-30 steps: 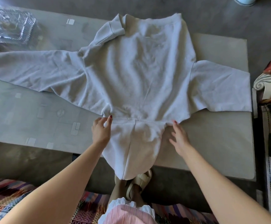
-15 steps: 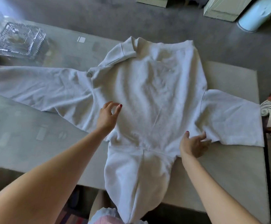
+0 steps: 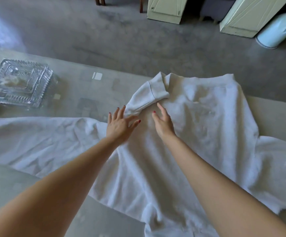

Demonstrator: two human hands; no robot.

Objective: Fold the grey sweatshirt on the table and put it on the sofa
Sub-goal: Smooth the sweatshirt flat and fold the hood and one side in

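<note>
One sweatshirt (image 3: 198, 137) lies spread flat on the table (image 3: 80, 89), body in the middle, one sleeve stretched out to the left, the other reaching off to the right, and a folded-over cuff (image 3: 157, 90) lying on the far left part of the body. Two bare hands are over it, close side by side but not touching each other. The left hand (image 3: 120, 124) has its fingers spread, empty, at the seam where the left sleeve meets the body, its fingertips at the folded cuff piece. The right hand (image 3: 162, 121) is also spread and grips nothing, held edge-up over the body just right of the left hand; whether it touches the cloth cannot be told. One cut-glass dish (image 3: 19, 82) stands on the far left of the table, well apart from the sweatshirt. The table top is pale and glossy, with small pale patches. Beyond it is grey floor (image 3: 138, 40), two cream cabinet pieces (image 3: 166, 9) and one pale blue bin (image 3: 275, 33) at the far right.
</note>
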